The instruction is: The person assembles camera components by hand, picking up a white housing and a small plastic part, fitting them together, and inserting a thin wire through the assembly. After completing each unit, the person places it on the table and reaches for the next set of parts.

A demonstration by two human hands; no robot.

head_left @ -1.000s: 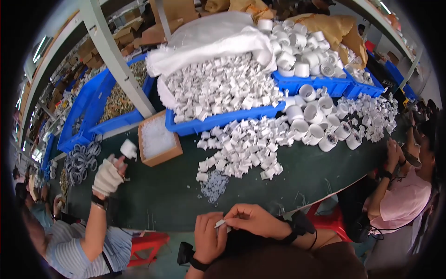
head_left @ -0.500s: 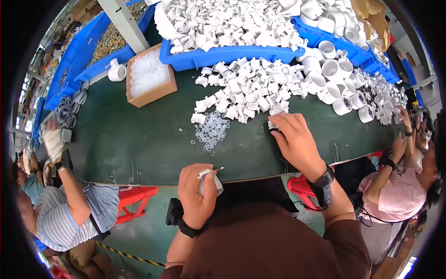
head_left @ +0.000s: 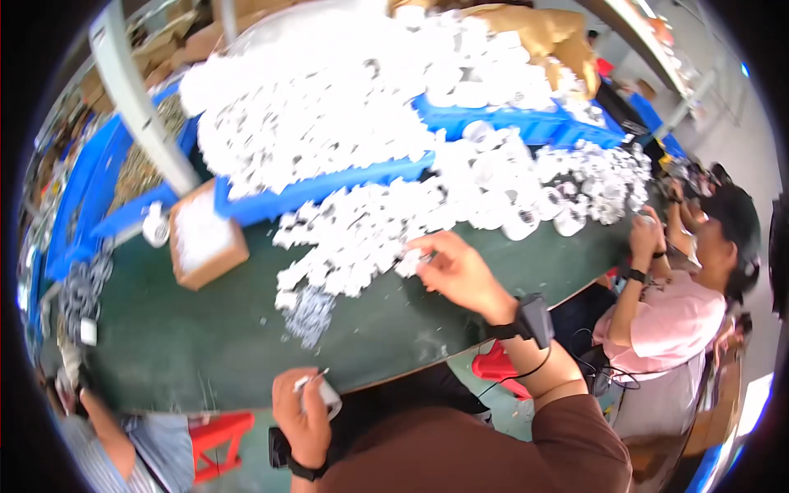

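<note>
My right hand [head_left: 454, 269] reaches out over the green table [head_left: 189, 345] and pinches a small white plastic fitting [head_left: 408, 263] at the near edge of a heap of white fittings [head_left: 362, 242]. My left hand [head_left: 302, 409] stays close to my body at the table's front edge, closed around a small white part [head_left: 327, 398] with a thin stick poking out of the fist. A little pile of tiny pale pieces [head_left: 308, 312] lies between both hands.
Blue bins [head_left: 329, 187] piled with white fittings line the table's back, beside a cardboard box [head_left: 201, 242]. White rolls [head_left: 518, 218] lie to the right. One person in pink [head_left: 666, 329] works at the right, another's arm [head_left: 107, 427] at lower left. A red stool [head_left: 218, 440] stands below.
The view has swung, and my right hand has moved a little left along the heap's edge onto a fitting. My left hand keeps its grip near my body.
</note>
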